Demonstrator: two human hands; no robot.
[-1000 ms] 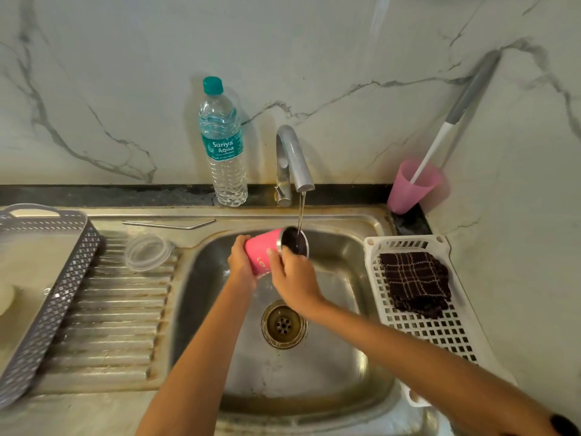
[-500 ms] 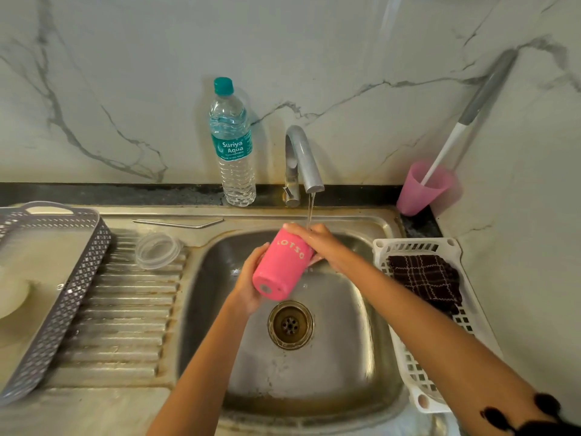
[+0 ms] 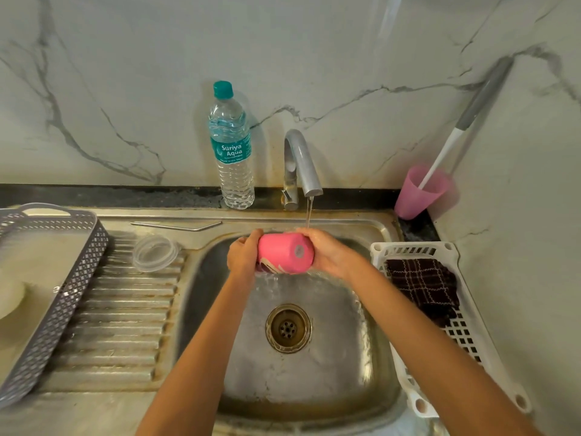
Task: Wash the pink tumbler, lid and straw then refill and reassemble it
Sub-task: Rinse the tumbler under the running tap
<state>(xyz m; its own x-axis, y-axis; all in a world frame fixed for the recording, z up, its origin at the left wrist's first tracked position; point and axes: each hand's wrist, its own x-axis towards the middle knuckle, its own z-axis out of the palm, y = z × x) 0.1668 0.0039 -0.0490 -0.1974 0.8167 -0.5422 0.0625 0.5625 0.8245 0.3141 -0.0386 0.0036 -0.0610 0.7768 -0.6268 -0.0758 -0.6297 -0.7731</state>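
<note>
The pink tumbler lies nearly sideways over the steel sink, its closed bottom turned toward me and to the right. My left hand grips its left end and my right hand wraps its right side. Water runs from the tap onto my right fingers and spills down below the tumbler. The clear lid lies flat on the ribbed drainboard. The metal straw rests along the back ledge of the sink.
A water bottle stands left of the tap. A pink cup holding a long brush leans in the back right corner. A white basket with a dark cloth sits right of the sink; a grey tray sits at the left.
The tumbler turned from mouth-under-the-tap to tipped over, then to nearly sideways with its bottom toward me. My right hand moved from the rim to the tumbler's right side.
</note>
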